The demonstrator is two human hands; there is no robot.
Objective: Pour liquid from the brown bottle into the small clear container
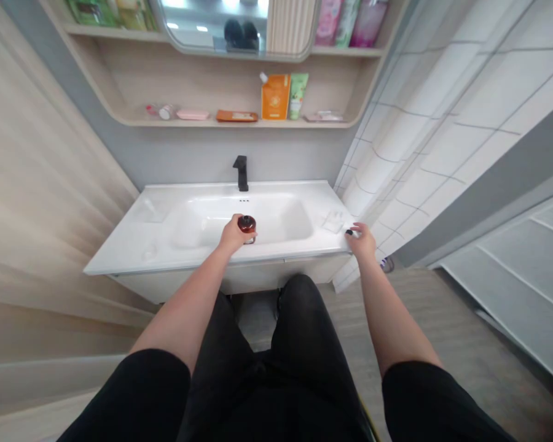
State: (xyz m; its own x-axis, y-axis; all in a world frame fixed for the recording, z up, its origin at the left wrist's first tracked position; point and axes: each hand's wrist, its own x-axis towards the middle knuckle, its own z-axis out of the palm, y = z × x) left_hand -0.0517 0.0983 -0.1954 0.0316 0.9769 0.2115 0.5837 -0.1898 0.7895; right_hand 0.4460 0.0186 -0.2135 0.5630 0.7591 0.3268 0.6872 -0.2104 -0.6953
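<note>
My left hand (233, 234) is closed around a small dark amber bottle (247, 224) with a black top. It holds the bottle upright over the front part of the white sink basin (276, 230). Over the right end of the counter, my right hand (362, 240) pinches a small object with a black end (349, 232); its kind is too small to make out. Just left of that hand lies a clear square dish (333, 221) on the white countertop (322, 199).
A black faucet (242, 174) rises behind the basin. Faint clear items (151, 210) sit on the counter's left side. Above, a shelf (188, 123) holds an orange pouch (275, 97) and a green tube (297, 96). Curtains hang on both sides.
</note>
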